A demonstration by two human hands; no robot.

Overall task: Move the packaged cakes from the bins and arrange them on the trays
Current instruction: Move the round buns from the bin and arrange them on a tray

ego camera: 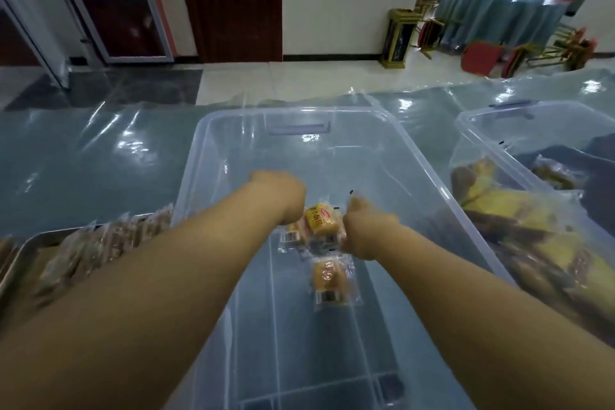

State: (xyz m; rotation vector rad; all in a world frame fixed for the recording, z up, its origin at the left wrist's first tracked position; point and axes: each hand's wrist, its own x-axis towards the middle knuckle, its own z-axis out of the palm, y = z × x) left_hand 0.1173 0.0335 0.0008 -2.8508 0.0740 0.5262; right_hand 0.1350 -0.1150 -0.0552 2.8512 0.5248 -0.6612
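Note:
Both my arms reach down into a clear plastic bin [213,156] in the middle. My left hand [283,196] and my right hand [362,230] close from either side on a small cluster of packaged cakes [319,220] with a yellow label. Fingers of both hands are hidden below the wrists. One more packaged cake [329,280] lies loose on the bin floor just nearer to me. At the left, a metal tray [30,243] holds a row of wrapped cakes [109,240].
A second clear bin [479,130] at the right holds several larger wrapped cakes [532,236]. Shiny plastic sheeting [83,156] covers the table. Beyond the table's far edge are tiled floor, a dark door and stacked red chairs [482,56].

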